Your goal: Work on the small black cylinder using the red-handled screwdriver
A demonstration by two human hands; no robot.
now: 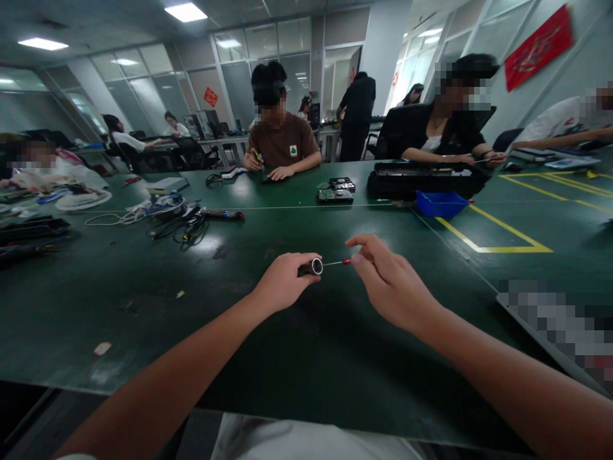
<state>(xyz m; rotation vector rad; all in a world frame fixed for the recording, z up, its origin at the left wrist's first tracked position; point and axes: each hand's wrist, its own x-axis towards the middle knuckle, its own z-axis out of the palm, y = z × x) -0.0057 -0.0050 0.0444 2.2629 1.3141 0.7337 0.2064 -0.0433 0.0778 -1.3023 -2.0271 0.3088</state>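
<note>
My left hand (283,281) is closed around a small dark cylindrical part (316,266) with a bright round rim, held just above the green table (268,377). My right hand (390,281) pinches the red handle of a thin screwdriver (334,263), its index finger raised. The metal shaft points left, and its tip meets or lies very near the rim of the cylindrical part. The rest of that part is hidden in my left hand.
Tangled cables (189,227) lie at the left, circuit boards (336,191) farther back. A blue tray (440,203) stands by a long black casing (426,180). A grey panel (541,326) lies at the right. Across the table sits a person in brown (287,140).
</note>
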